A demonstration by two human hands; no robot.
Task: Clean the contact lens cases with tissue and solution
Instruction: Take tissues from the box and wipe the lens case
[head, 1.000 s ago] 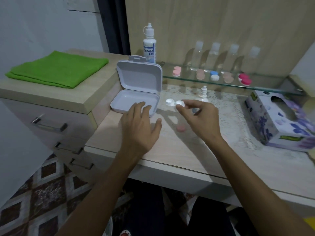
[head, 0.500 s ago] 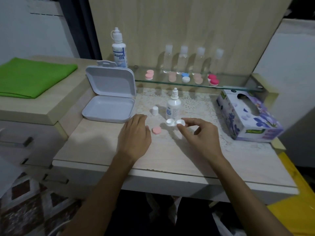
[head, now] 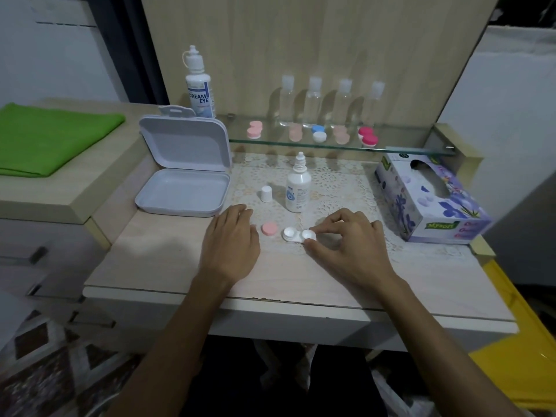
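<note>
Here the white lens case (head: 299,234) lies on the desk (head: 168,251) in front of me, both cups uncapped, one pink cap (head: 269,229) just beside it. My right hand (head: 346,245) pinches its right cup between thumb and fingertips; my left hand (head: 231,245) rests flat and relaxed, holding nothing. I judge it light, stiff, smooth plastic, likely slippery once wet, so the rim is where to grip. The uncapped solution bottle (head: 298,188) stands behind, its cap (head: 266,193) alongside, the tissue box (head: 430,200) to the right.

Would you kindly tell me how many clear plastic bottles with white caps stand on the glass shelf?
4, in a row against the wooden back panel: first, second, third, fourth. None appears hidden.
</note>
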